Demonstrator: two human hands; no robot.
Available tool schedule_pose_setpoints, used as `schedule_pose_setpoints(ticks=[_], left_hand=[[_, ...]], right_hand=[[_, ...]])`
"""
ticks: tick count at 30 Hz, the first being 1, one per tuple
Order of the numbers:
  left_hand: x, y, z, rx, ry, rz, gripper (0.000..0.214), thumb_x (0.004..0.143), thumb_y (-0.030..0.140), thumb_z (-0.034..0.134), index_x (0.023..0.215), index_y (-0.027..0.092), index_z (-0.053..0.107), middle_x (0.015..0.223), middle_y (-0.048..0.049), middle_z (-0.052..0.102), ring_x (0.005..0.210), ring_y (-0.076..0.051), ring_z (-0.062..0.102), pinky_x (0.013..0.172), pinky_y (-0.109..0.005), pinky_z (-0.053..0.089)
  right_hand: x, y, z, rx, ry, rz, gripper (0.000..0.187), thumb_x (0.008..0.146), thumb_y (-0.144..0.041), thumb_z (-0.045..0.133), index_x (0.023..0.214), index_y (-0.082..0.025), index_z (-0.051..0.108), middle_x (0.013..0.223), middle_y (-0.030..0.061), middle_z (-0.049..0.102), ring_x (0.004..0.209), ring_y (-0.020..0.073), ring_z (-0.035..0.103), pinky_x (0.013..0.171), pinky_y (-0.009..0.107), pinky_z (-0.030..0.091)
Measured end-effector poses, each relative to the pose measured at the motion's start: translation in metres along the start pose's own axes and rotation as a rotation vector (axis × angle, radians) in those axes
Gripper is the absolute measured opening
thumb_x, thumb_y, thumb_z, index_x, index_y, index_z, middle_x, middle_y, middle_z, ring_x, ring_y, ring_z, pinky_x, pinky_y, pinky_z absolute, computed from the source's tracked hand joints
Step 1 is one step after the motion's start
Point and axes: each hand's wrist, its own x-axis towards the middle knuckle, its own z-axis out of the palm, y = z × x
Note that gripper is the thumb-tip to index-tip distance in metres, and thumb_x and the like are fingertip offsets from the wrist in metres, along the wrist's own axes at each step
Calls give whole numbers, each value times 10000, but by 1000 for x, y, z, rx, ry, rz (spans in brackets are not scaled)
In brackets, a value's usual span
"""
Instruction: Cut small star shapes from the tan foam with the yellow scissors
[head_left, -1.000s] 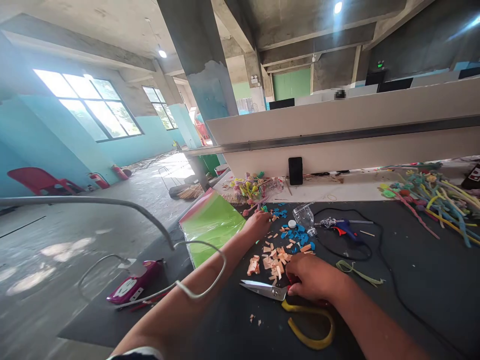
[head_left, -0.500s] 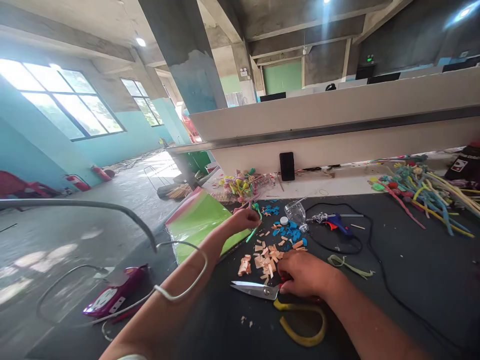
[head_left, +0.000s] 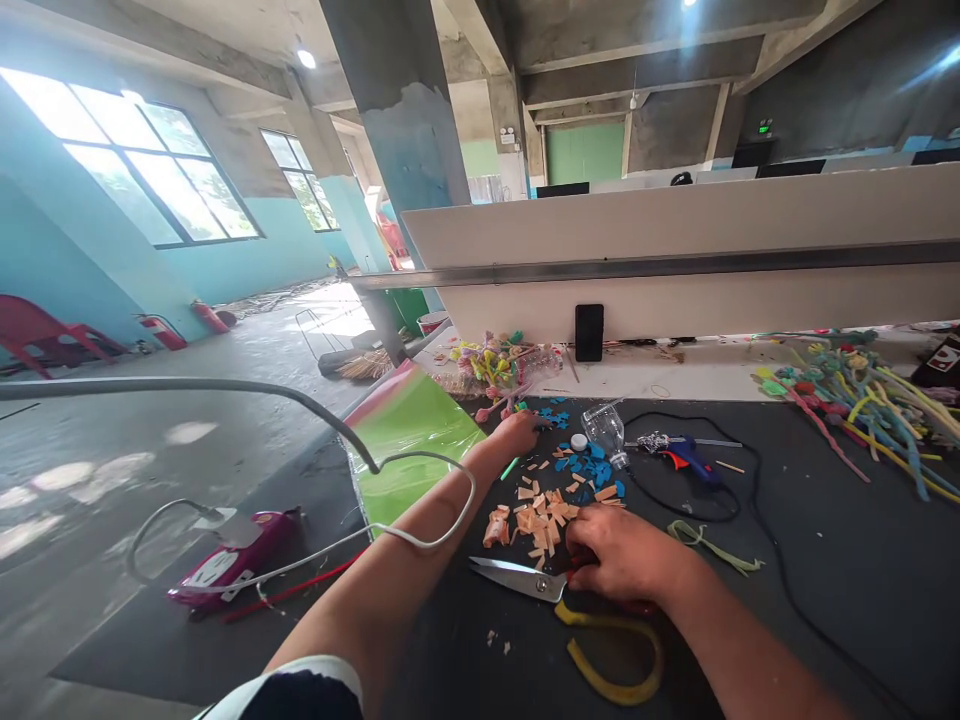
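My right hand [head_left: 616, 553] rests closed on the handle end of a pair of scissors [head_left: 517, 578] with a yellow loop handle [head_left: 616, 650], lying on the dark table mat [head_left: 825, 560]. My left hand [head_left: 516, 433] reaches far forward, fingers curled over a green stick [head_left: 511, 467] beside blue scraps [head_left: 589, 465]. Peach-coloured paper scraps [head_left: 540, 515] lie between both hands. A white cable [head_left: 420, 500] loops over my left forearm.
A green sheet [head_left: 409, 440] lies at left, a pink device [head_left: 225, 565] near the mat's left edge. A clear bottle [head_left: 606, 432], a blue glue gun [head_left: 686, 455] with black cord, a heap of coloured stems [head_left: 862, 395] and a black phone [head_left: 589, 332] against the white divider stand further back.
My left hand drew back a little with the green stick, then reached forward again to the blue scraps. The right hand stayed on the scissors. The camera swung slightly.
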Motion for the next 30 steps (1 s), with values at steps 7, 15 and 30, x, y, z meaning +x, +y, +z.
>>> schedule_pose_setpoints(ticks=[7,15,30], left_hand=[[-9,-12,-3,-43,39,4,348,712,82,491,896,240,740,918,-14,707,962,-184,597,936,-306,416],[-5,-17,-4,-77,76,-27,365,706,79,484,910,242,738,907,-9,703,936,-175,603,913,-286,435],[-28,34,2,-207,-43,219,268,728,176,583,961,205,713,922,-28,694,896,-167,605,830,-241,460]], right_hand=[[0,-2,-3,4,-4,-4,266,707,-428,702,840,-204,647,891,29,653,833,196,585,700,275,409],[1,0,0,14,5,6,251,700,-417,707,819,-208,635,877,17,641,825,189,576,702,272,406],[-1,-9,-8,1,-14,29,204,707,-358,696,821,-202,631,881,22,638,827,185,571,684,261,405]])
